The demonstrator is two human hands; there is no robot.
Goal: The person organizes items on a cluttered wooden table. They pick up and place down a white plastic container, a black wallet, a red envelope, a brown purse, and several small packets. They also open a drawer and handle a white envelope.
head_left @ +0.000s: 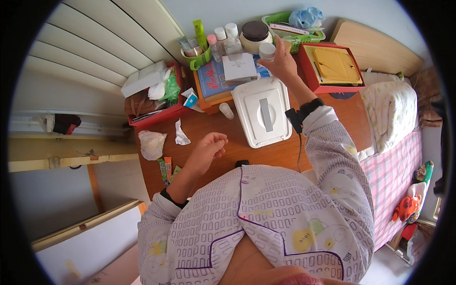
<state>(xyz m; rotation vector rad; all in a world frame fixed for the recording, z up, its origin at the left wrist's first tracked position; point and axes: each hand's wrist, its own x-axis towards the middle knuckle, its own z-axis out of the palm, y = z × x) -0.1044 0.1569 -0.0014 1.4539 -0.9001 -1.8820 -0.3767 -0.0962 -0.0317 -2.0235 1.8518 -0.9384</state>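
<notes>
Two hands show. The right hand [282, 61] is at the back of the desk [237, 154], with its thumb and fingers apart on either side of one small jar [267, 51]; I cannot tell whether they are clamped on it. The small jar is pale-lidded and sits just in front of one big jar [255, 43] with a dark lid. The left hand [207, 151] is above the desk's front part, its fingers bent in and close together — whether the thumb meets them I cannot tell.

Left of the big jar are three capped bottles [213, 48], one cap pink and two white, then one green mug [198, 61] with tubes in it. One flat white box [239, 67] lies in front of the bottles.

One white bin [252, 111], its single grey handle on the lid, is between the two hands. Beside it stands one small bottle [226, 111]; farther left lie one crumpled paper [181, 133] and one plastic bag [152, 145]. Two red boxes flank the lot — the left box [159, 114] heaped with things, the right box [338, 89] holding one yellow case [336, 65]. One green basket [299, 39] is behind, with one blue bundle [306, 18] on it.
</notes>
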